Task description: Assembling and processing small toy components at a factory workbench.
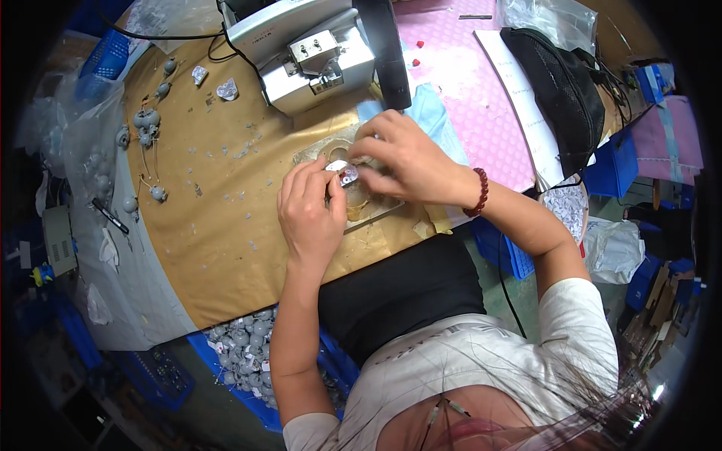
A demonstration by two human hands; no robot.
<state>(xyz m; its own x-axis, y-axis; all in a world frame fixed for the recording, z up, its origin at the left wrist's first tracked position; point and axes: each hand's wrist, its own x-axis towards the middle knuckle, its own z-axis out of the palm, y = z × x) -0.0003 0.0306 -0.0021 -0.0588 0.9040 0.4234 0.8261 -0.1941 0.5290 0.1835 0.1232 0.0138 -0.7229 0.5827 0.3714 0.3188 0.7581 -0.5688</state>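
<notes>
Presently both hands pinch one small silvery part [344, 174] over the clear plate [380, 210] at mid-bench: left hand [308, 214] gripping its near edge, right hand [398, 161] its far side. Apparently light, rigid, possibly slippery; best held by its edges.

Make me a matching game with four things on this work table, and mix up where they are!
Things:
1. small silver part with a red spot
2. dark red bead bracelet
3. blue plastic bin of round grey parts
4. grey metal machine

Places:
A. right wrist
B. below the table's near edge
C. between both hands' fingers
D. far side of the table

Pairs: 1-C, 2-A, 3-B, 4-D
</notes>
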